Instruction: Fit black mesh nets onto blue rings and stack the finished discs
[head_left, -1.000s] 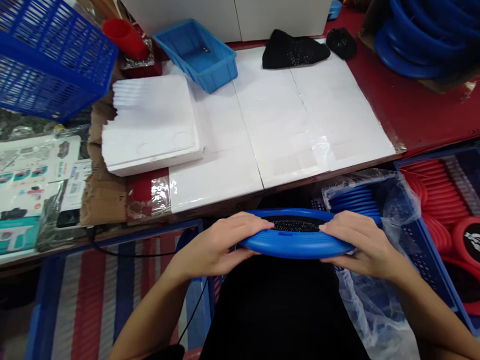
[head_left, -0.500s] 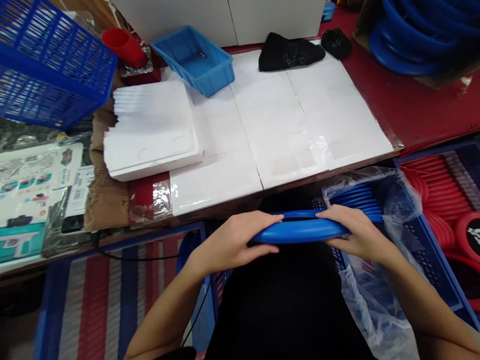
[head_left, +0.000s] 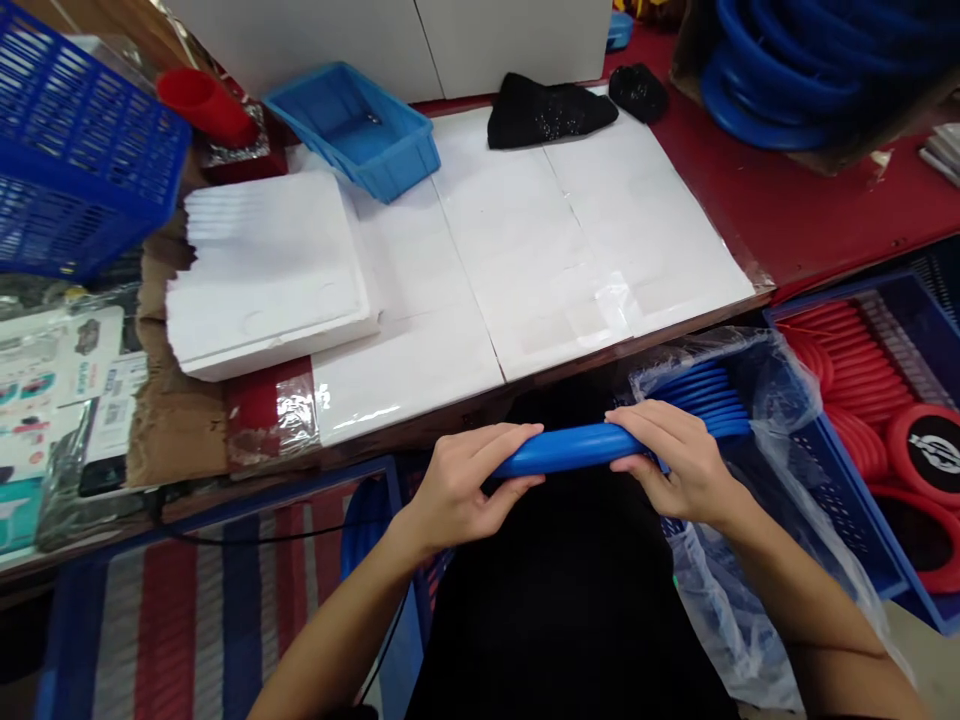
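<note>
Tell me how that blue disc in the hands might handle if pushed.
The blue disc is probably fairly stiff: it spans the gap between the left hand and right hand without visible sag. It may be slippery, as its surface looks smooth and slightly shiny. It's perhaps light, since each hand only pinches an end.

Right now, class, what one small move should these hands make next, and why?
Probably tilt the blue disc to show its face: the left hand and right hand hold it at opposite ends, but only its edge shows.
</note>
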